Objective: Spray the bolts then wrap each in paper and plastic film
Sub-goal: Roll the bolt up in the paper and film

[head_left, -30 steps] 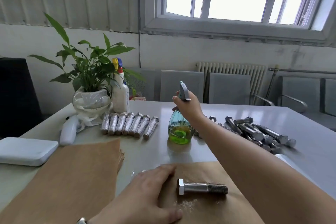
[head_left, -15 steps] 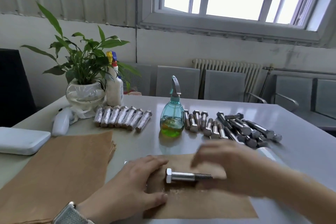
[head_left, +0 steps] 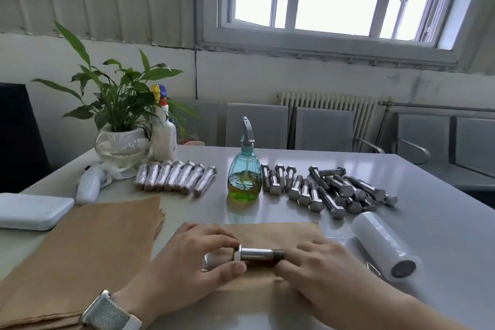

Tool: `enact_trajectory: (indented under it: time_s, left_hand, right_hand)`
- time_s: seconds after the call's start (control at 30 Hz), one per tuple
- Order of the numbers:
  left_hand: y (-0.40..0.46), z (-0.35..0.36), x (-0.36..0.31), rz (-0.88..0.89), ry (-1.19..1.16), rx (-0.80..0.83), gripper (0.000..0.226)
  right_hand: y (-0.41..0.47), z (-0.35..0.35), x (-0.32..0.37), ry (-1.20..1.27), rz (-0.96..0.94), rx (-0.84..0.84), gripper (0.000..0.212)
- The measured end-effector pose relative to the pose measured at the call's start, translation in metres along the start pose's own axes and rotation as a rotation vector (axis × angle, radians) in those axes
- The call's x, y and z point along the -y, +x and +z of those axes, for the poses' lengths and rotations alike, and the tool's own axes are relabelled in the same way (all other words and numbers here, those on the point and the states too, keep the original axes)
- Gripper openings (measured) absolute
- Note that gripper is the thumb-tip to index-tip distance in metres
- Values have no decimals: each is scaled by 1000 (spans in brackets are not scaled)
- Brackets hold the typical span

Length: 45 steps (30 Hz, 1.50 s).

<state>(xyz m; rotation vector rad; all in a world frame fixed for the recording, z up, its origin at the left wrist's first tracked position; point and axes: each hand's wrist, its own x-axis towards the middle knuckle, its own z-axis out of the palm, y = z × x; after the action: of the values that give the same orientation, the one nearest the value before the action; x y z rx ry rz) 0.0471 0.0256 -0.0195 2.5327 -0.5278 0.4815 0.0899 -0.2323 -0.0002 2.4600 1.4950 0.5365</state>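
A steel bolt [head_left: 255, 254] lies on a sheet of brown paper [head_left: 278, 233] near the table's front edge. My left hand [head_left: 187, 262] pinches its hex head between thumb and fingers. My right hand [head_left: 318, 268] pinches the threaded end. Behind the sheet stands the blue-green spray bottle [head_left: 244, 177]. Right of the bottle lies a heap of several bare bolts [head_left: 324, 190]. Left of the bottle, several wrapped bolts [head_left: 175, 178] lie in a row. A roll of plastic film [head_left: 383, 245] lies at the right of the sheet.
A stack of brown paper sheets [head_left: 88, 246] lies at the front left. A white box [head_left: 29, 211] and a white handheld device [head_left: 89, 186] sit at the left edge. A potted plant [head_left: 120, 120] and a white spray bottle [head_left: 163, 134] stand at the back left. Chairs line the far side.
My right hand let go of the spray bottle, left it standing on the table and came down to the bolt's threaded end. My left hand moved from the paper onto the bolt's head.
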Motion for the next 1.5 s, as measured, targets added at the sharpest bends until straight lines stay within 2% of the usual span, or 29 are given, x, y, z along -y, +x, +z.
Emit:
enact_trajectory:
  time_s: [0.1, 0.2, 0.27, 0.4, 0.53, 0.67, 0.77, 0.83, 0.87, 0.97, 1.03, 1.23, 1.37, 1.43, 1.5]
  left_hand:
    - [0, -2, 2, -3, 22, 16, 75]
    - [2, -2, 2, 9, 85, 38, 79]
    - [4, -1, 1, 27, 110, 29, 79]
    - [11, 6, -1, 7, 181, -33, 64]
    - [24, 10, -8, -32, 282, -79, 46]
    - [32, 15, -11, -49, 421, -124, 43]
    - [35, 20, -11, -53, 452, -171, 35]
    - [35, 21, -13, -41, 478, -178, 31]
    - [35, 22, -14, -34, 494, -180, 30]
    - [35, 24, -18, -16, 546, -181, 26]
    - [35, 26, -21, -10, 565, -195, 23]
    - [39, 30, -33, -107, 574, -195, 27]
    - [42, 31, -37, -141, 579, -174, 39]
    - [43, 32, -39, -76, 622, -218, 30]
    - [41, 36, -40, 90, 678, -256, 7]
  right_hand:
    - [6, -1, -2, 100, 105, -32, 18]
    - [17, 0, -10, 183, 153, 19, 11]
    - [24, 1, -15, 236, 259, 16, 13]
    - [36, 5, -24, 273, 371, 35, 21]
    - [41, 14, -28, 276, 397, 20, 17]
    - [44, 19, -23, 321, 455, -7, 10]
    - [41, 18, -19, 356, 520, -78, 25]
    - [34, 18, -18, 278, 505, -215, 47]
    - [31, 18, -17, 222, 483, -265, 50]
    - [25, 21, -10, 85, 384, -315, 22]
    - [22, 29, -7, 42, 352, -286, 17]
    - [23, 29, -11, 215, 370, -135, 18]
    - [25, 37, -14, 384, 382, -117, 23]
    - [25, 39, -15, 414, 389, -134, 20]
    - [25, 40, -15, 438, 401, -142, 18]
